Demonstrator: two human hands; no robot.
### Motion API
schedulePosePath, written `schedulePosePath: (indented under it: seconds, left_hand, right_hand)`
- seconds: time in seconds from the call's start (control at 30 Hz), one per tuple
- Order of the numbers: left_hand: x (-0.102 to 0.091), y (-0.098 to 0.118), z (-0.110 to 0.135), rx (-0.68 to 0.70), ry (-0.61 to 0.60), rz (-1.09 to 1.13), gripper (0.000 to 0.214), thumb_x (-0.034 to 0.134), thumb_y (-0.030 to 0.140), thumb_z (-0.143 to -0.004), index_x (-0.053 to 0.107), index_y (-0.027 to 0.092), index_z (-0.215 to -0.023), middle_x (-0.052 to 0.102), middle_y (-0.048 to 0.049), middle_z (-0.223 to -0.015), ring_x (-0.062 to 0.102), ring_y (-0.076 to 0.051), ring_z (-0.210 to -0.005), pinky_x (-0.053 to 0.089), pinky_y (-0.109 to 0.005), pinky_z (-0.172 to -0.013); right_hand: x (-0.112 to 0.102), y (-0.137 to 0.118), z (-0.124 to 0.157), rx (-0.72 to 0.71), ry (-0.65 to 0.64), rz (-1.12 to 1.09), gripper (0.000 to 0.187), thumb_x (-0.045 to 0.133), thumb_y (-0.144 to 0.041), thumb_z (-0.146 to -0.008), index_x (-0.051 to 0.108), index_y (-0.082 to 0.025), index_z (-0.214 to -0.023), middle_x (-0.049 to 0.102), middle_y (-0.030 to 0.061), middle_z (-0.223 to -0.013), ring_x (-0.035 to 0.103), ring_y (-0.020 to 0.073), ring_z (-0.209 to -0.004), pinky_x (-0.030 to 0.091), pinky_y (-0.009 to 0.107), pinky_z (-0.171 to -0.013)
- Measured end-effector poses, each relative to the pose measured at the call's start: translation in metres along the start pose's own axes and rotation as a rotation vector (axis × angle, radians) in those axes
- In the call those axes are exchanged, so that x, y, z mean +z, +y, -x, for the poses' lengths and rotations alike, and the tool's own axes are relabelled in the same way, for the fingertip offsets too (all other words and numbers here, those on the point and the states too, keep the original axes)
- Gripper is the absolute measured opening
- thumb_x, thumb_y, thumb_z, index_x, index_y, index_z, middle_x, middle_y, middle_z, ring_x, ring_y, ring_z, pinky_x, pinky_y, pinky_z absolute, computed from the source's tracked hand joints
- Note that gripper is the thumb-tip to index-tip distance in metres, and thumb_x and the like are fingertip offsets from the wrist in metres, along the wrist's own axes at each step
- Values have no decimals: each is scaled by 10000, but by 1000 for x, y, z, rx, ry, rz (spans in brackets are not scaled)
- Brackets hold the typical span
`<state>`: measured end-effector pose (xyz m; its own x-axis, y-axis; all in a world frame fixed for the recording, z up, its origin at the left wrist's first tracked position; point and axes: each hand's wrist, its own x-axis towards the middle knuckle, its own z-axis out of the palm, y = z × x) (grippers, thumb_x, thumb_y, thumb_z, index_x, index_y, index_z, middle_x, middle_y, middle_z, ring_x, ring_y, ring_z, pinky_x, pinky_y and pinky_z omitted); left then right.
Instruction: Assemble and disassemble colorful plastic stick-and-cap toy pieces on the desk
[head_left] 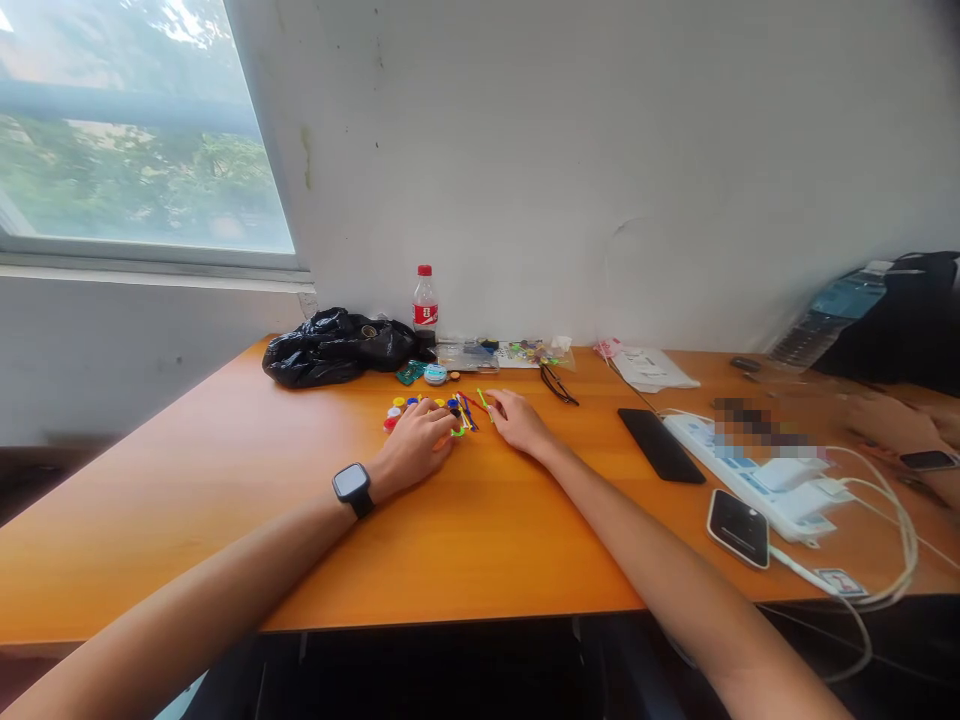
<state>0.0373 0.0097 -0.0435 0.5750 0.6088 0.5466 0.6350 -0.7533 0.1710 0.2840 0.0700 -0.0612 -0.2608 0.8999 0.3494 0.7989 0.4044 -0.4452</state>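
The left hand [416, 445], a watch [352, 483] on its wrist, lay palm down at the discs [398, 402], towards the far edge of the tabletop [300, 560]; its fingers were bent and partly hid the group, so whether they enclosed a piece could not be determined. The right hand [517, 420] was narrowed, thumb near forefinger, at a green stick [482, 399]; a firm grip could not be confirmed. Other sticks [468, 413] lay between the hands, a placement judged to suit the reach of both. Along the far edge a bottle [425, 310] stood upright beside a slumped bag [330, 350], with flat packets [465, 356] to its right, all apparently set back from the working area. Towards the right end, a power strip [720, 482] lay near a phone [739, 528], whose attached cable [806, 572] probably governed its position. A co-worker's hand [885, 425], blurred, was beyond them.
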Motion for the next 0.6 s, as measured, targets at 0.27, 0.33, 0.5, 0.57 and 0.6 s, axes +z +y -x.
schedulePosePath:
  seconds: [0.27,0.33,0.5,0.57,0.6]
  left_hand:
    - [-2,2,1,33,-43,-27,204,580,222,-964,762,280,-1034,758,-76,-1063,553,-310,-1057,457,-507,-953]
    - [-2,0,1,21,-43,-19,203,594,228,-957,768,288,-1044,750,-79,-1069,550,-310,-1049,460,-501,-944]
    - [-2,-2,2,5,-39,1,212,619,230,-946,775,302,-1071,721,-82,-1129,549,-307,-1051,468,-491,-940]
    - [-3,-1,2,2,-41,1,208,617,229,-951,770,299,-1072,718,-80,-1119,555,-300,-1045,471,-488,-945]
    - [-4,-1,2,1,-41,2,207,615,228,-954,767,298,-1076,718,-78,-1115,559,-297,-1043,472,-486,-946]
  right_hand:
    - [11,-5,6,-200,9,-51,208,618,-209,-998,745,-167,-1158,725,125,-1127,625,261,-1082,485,433,-1025]
    - [11,-9,8,-228,-6,-66,170,624,-205,-997,756,-167,-1096,727,119,-1092,622,256,-1065,486,426,-1016]
    - [8,-21,15,-264,-36,-124,167,609,-209,-1011,755,-166,-1079,737,124,-1081,638,259,-1043,498,427,-993]
    - [7,-26,18,-274,-48,-143,170,609,-227,-1015,751,-166,-1085,739,128,-1095,647,261,-1038,506,429,-983]
    - [6,-29,19,-282,-55,-147,171,612,-234,-1015,749,-165,-1091,740,130,-1103,650,262,-1040,510,429,-980]
